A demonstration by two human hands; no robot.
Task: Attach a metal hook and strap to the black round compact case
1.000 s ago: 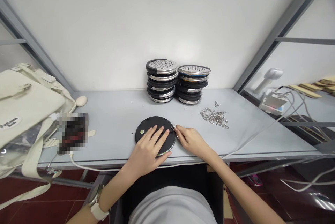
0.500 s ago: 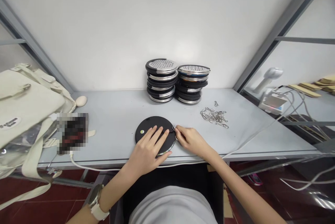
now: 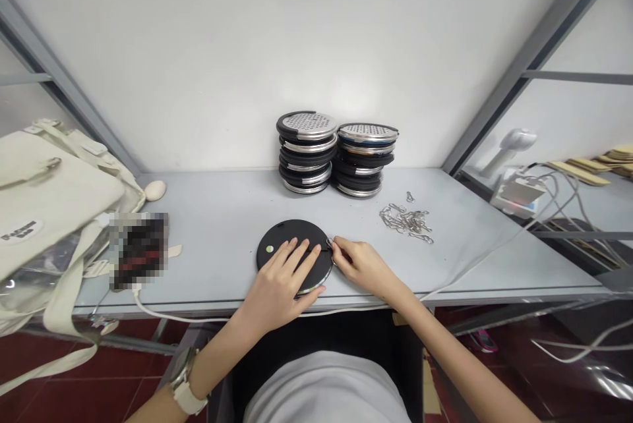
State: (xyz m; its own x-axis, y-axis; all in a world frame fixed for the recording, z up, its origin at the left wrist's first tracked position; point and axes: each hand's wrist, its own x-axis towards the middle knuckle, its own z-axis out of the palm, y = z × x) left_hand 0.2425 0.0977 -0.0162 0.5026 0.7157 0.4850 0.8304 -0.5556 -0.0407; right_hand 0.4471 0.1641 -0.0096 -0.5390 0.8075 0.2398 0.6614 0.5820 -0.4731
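A round black disc (image 3: pixel 291 232) with a small round sticker lies flat near the table's front edge. My left hand (image 3: pixel 281 278) rests on it, fingers stretched out across its top and thumb at the near rim. At the disc's right edge, my right hand (image 3: pixel 360 266) pinches a small metal clip (image 3: pixel 330 242), mostly covered by the fingers. A loose pile of similar metal clips (image 3: pixel 406 220) lies to the right. Behind the disc stand two stacks of round black-and-silver discs, the left stack (image 3: pixel 307 153) and the right stack (image 3: pixel 364 159), their tops perforated metal.
A cream bag (image 3: pixel 54 199) fills the table's left end, beside a blurred-out dark item (image 3: pixel 141 252) with a white cable. An egg-shaped object (image 3: pixel 155 190) sits near the bag. At right, a handheld scanner (image 3: pixel 514 143) and cables stand beyond the frame post.
Both hands stay in nearly the same place on the disc and clip. The whole view has shifted very slightly.
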